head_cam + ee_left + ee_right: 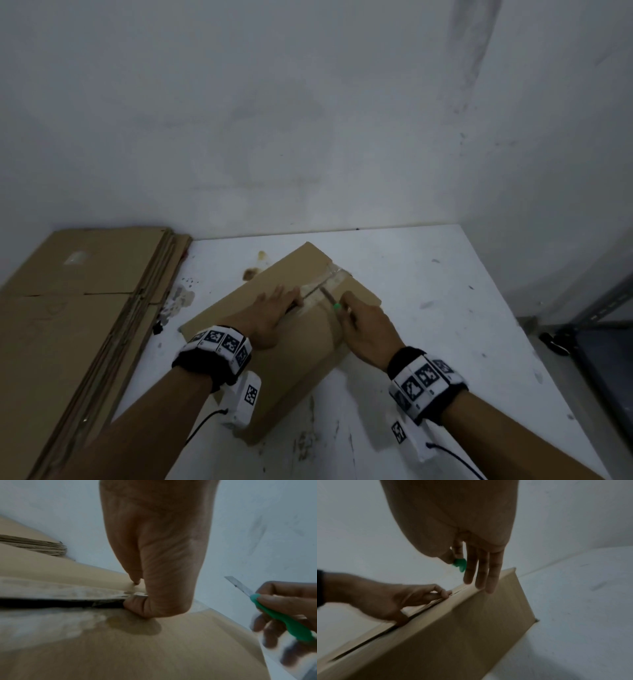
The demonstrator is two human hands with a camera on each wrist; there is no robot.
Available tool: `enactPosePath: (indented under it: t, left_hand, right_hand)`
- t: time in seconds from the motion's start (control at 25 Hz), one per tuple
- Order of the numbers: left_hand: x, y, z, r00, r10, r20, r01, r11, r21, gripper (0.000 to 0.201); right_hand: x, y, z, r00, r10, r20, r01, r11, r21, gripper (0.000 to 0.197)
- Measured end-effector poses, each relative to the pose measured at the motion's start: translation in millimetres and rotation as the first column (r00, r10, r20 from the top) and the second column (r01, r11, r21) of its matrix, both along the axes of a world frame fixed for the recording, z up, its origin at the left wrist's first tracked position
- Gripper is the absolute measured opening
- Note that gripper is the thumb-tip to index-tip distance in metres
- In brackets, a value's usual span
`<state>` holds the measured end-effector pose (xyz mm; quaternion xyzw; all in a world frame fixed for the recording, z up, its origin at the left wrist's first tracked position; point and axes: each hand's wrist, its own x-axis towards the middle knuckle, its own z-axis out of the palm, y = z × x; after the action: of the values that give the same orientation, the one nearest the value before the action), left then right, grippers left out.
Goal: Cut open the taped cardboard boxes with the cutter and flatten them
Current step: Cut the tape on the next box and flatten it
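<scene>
Head view. Cardboard box (274,346): lies on the white bench (445,308), set at an angle, clear tape (334,275) along its top seam; the seam is parted near the hands. Left hand (270,317): rests on the box top, left of the seam, fingers stretched along the flap, thumb at the slit. Right hand (368,325): just right of the seam, pinching the cutter (330,298) by its green handle, blade pointing at the taped seam. Stack of flattened cardboard (78,308): on the bench, well left of the box. Metal shelf (603,329): beyond the bench edge, far right of the box. Wall (308,102): white, behind the box.

Left wrist view. Left hand (154,547): thumb tucked into the dark open slit of the box (137,649), fingertips on the flap beyond it. Right hand (288,609): right of the slit, thumb and fingers closed round the cutter (274,612), its blade bared and held above the box. Flattened cardboard (42,546): behind the box, at left.

Right wrist view. Right hand (462,527): three fingers hang straight toward the top edge of the box (462,628); thumb and forefinger pinch the cutter (459,564), only its green tip showing. Left hand (385,599): on the box top, at the seam.
</scene>
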<state>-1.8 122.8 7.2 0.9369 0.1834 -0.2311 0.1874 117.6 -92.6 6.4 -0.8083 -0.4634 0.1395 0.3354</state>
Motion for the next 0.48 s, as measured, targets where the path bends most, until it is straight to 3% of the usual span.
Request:
enactPosePath:
  t: [0.12,0.2,0.32,0.4,0.48]
  left_hand:
    - [-7.2,4.0,-6.0,0.999,-0.007,0.040,0.007,1.000,-0.020,0.093]
    - [-8.7,1.8,-2.8,0.991,0.024,0.130,-0.010,0.994,-0.106,0.085]
    - [-3.5,-6.0,4.2,0.937,0.163,0.308,-0.112,0.978,-0.175,0.061]
    - [0.5,-11.9,0.2,0.935,0.192,0.300,-0.167,0.980,-0.107,0.047]
    - [6.2,-16.8,-5.7,0.948,0.222,0.227,-0.211,0.975,-0.072,0.054]
  right_hand:
    - [33.7,16.6,0.4,0.986,-0.164,-0.011,0.163,0.986,-0.031,0.017]
    - [41.1,19.3,-3.8,0.975,-0.208,-0.073,0.201,0.975,-0.100,0.017]
    - [30.9,10.4,-9.8,0.959,-0.251,-0.128,0.243,0.967,-0.075,0.018]
    - [19.0,1.0,-15.8,0.948,-0.248,-0.198,0.246,0.969,-0.036,0.020]
    - [6.8,-8.3,-18.7,0.929,-0.224,-0.295,0.224,0.974,-0.035,0.020]
